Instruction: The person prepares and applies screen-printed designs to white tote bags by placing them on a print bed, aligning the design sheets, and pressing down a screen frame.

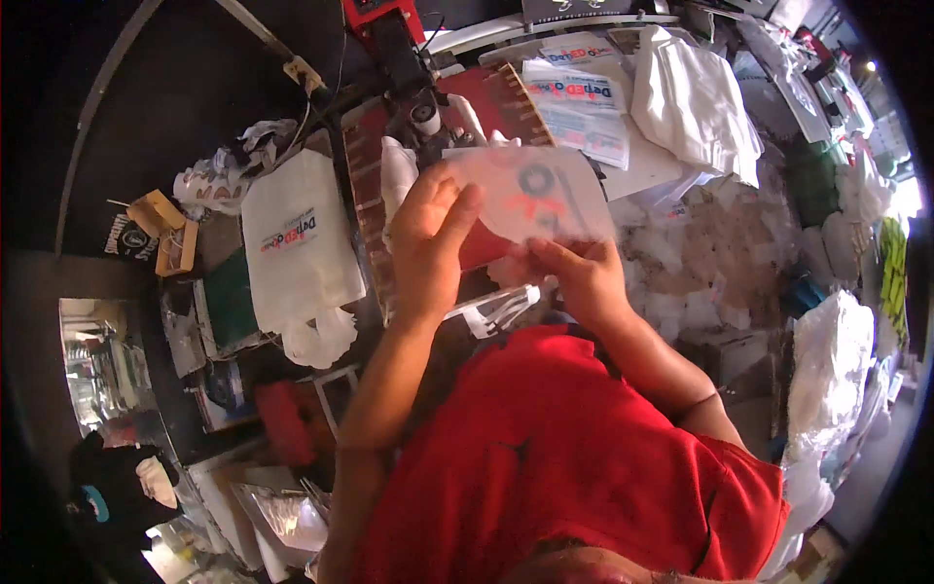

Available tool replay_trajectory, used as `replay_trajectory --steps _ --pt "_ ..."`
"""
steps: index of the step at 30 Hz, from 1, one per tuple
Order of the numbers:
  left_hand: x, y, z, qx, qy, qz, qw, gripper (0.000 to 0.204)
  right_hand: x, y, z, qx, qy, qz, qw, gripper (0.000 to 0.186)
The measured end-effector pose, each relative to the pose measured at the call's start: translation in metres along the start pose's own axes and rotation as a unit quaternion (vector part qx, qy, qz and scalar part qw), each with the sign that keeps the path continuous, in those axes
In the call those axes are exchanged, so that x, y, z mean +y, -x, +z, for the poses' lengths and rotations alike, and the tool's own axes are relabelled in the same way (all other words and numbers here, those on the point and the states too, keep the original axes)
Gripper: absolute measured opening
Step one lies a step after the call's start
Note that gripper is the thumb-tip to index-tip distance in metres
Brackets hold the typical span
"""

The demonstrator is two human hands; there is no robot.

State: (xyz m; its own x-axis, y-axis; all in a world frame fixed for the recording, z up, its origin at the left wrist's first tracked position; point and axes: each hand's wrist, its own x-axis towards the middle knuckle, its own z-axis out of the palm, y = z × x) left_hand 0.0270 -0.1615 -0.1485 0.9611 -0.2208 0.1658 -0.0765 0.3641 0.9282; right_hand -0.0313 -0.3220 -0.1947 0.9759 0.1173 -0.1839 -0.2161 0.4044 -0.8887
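Note:
A translucent sheet (545, 195) with dark and red printed shapes is held up between my two hands over the red board (491, 107) of a press machine (413, 97). My left hand (433, 234) grips its left side, thumb raised along it and fingers curled. My right hand (579, 277) pinches its lower right edge with thumb and fingers. Pale wrapped parts of the press show just left of the sheet. A white printed bag (297, 234) lies on the left, beside the press.
Printed transfer sheets (574, 92) and folded white fabric (691, 97) lie behind on the right, near a stained worktop (710, 253). A small cardboard box (175, 234) and crumpled plastic (214, 190) are at the left. Plastic-wrapped bundles (832, 360) stand at the right edge.

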Motion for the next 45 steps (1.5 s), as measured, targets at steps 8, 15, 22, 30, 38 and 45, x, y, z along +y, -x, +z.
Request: replay_trajectory --steps 8,15,22,30,38,45 --pt "0.033 0.035 0.079 -0.181 -0.078 0.007 0.980 0.015 -0.006 0.052 -0.111 -0.014 0.205 -0.033 0.978 0.072" --pt "-0.015 0.046 0.082 -0.323 -0.120 -0.184 0.920 0.024 -0.029 0.084 -0.125 0.053 -0.230 -0.062 0.970 0.040" --pt "-0.047 0.069 0.059 -0.388 -0.168 -0.267 0.866 0.029 0.004 0.104 -0.155 0.130 -0.197 -0.125 0.964 0.024" --pt "-0.107 0.097 0.019 -0.035 0.055 -0.340 0.938 0.014 0.017 0.133 -0.178 0.176 -0.150 -0.051 0.972 0.031" --pt "-0.079 0.115 0.000 -0.061 -0.029 -0.243 0.968 0.014 0.035 0.122 -0.185 0.108 -0.160 0.013 0.981 0.031" --pt "-0.061 0.117 -0.003 0.019 -0.029 -0.211 0.977 0.013 0.044 0.103 -0.179 0.043 -0.194 0.025 0.980 0.023"
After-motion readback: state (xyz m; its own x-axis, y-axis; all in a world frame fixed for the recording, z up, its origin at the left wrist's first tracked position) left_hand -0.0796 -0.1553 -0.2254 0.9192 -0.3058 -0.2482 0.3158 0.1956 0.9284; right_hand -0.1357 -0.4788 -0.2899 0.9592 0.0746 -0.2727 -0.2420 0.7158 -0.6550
